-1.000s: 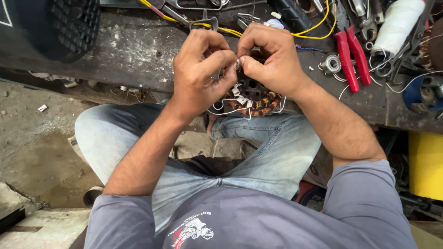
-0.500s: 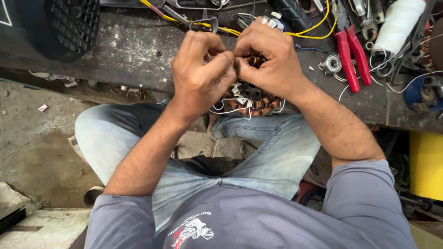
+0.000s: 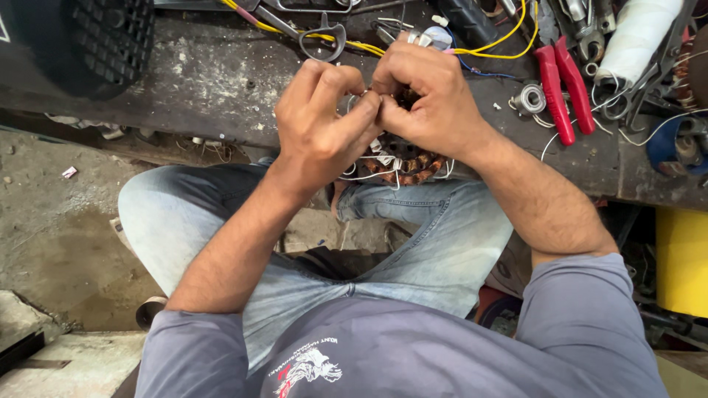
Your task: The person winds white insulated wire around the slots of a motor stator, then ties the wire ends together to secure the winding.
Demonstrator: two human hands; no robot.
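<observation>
A round motor stator (image 3: 404,163) with copper windings and white wire ends rests at the near edge of a dark, dirty workbench (image 3: 206,81), above my knees. My left hand (image 3: 321,125) and my right hand (image 3: 426,99) are closed together over its top, fingertips pinching thin wires where the two hands meet. Most of the stator is hidden under my hands; only its lower rim shows.
Red-handled pliers (image 3: 562,88) lie right of my hands. Scissors (image 3: 318,31) and yellow wire (image 3: 501,51) lie behind them. A white spool (image 3: 636,33), a small bearing (image 3: 531,97) and a blue wire coil (image 3: 675,144) sit at the right. A black grille (image 3: 88,37) stands far left.
Both hands have stayed on the stator, shifting only slightly as the fingers work the wires. The stator has not moved.
</observation>
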